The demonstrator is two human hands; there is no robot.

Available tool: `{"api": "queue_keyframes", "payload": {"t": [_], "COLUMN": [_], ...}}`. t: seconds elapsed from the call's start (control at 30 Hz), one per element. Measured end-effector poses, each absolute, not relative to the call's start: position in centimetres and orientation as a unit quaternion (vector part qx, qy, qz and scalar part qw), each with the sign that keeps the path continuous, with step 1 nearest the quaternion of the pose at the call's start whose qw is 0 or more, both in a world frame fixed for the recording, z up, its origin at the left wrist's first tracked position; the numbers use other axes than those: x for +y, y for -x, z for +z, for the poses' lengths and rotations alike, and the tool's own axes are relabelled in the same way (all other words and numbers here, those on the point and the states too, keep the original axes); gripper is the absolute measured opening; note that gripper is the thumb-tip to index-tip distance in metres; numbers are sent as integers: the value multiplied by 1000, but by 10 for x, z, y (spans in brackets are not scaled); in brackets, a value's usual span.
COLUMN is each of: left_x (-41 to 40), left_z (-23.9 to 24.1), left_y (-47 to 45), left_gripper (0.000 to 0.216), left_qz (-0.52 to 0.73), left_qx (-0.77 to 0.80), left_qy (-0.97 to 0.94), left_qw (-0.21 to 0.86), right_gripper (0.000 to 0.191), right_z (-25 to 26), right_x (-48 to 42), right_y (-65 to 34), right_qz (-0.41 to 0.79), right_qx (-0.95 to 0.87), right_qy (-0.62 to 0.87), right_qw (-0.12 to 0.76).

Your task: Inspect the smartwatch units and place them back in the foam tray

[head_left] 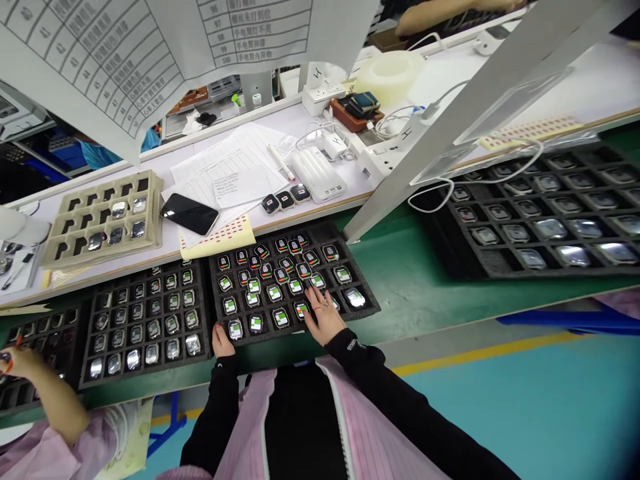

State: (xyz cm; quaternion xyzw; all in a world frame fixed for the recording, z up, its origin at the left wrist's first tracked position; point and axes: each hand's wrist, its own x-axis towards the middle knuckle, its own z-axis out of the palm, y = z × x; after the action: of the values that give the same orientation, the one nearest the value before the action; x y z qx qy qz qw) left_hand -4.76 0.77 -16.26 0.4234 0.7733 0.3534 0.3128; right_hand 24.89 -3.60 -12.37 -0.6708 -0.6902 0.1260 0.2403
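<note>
A black foam tray of several small smartwatch bodies with lit screens lies on the green belt in front of me. My right hand lies flat on the tray's near right part, fingers spread over the watch bodies, holding nothing. My left hand rests at the tray's near left edge beside a lit watch body; its fingers are curled under and mostly hidden. Both arms wear black sleeves.
A second black tray of watch bodies sits to the left, and another tray at the right. A co-worker's hand reaches in at the far left. On the white shelf: a phone, papers, a beige tray, chargers.
</note>
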Motion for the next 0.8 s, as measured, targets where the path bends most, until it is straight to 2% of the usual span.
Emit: {"api": "queue_keyframes", "payload": {"t": [0.3, 0.57, 0.8], "left_x": [8, 6, 7], "left_z": [-168, -176, -191], "left_y": [50, 54, 64], "left_gripper": [60, 69, 78], "left_qz": [366, 377, 387], "left_qx": [766, 753, 742], "left_qy": [-428, -439, -443], "left_qw": [310, 315, 320], "right_gripper": [76, 74, 72], "right_z": [-115, -123, -114], "right_x": [-9, 4, 17], "right_y": [-258, -253, -219], "right_qz": [115, 94, 133], "right_qx": [-654, -677, -717], "right_qy": [695, 693, 649], "right_qw": [274, 230, 217]}}
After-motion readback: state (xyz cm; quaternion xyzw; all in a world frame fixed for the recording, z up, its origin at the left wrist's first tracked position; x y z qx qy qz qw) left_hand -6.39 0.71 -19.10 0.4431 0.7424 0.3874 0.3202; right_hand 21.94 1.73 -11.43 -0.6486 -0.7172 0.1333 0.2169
